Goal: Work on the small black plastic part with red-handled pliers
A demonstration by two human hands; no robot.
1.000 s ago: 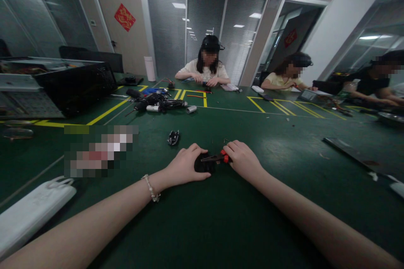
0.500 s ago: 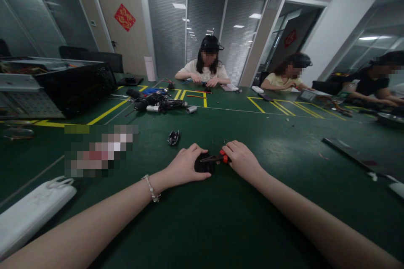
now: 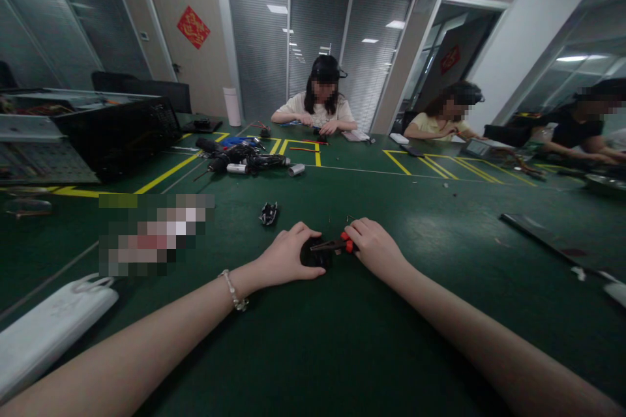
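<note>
My left hand (image 3: 292,254) curves around a small black part (image 3: 317,260) on the green table, thumb on its near side and fingers on its far side. What kind of part it is, I cannot make out. My right hand (image 3: 374,244) is closed on the red handles of needle-nose pliers (image 3: 336,245). Their dark jaws point left and lie over the black part. Just beyond the pliers lie small thin pieces (image 3: 349,218), perhaps screws. A black and silver component (image 3: 268,214) rests beyond my left hand.
A power drill (image 3: 229,158) lies among cables and silver cylinders farther back. An opened computer case (image 3: 88,137) stands at the left, with a white power bank-like object (image 3: 56,332) nearer me. A long dark panel (image 3: 542,241) lies right. Co-workers sit across the table.
Both of my hands, the pliers and the black part stay almost where they were. Across the table, the co-workers' hands have shifted slightly.
</note>
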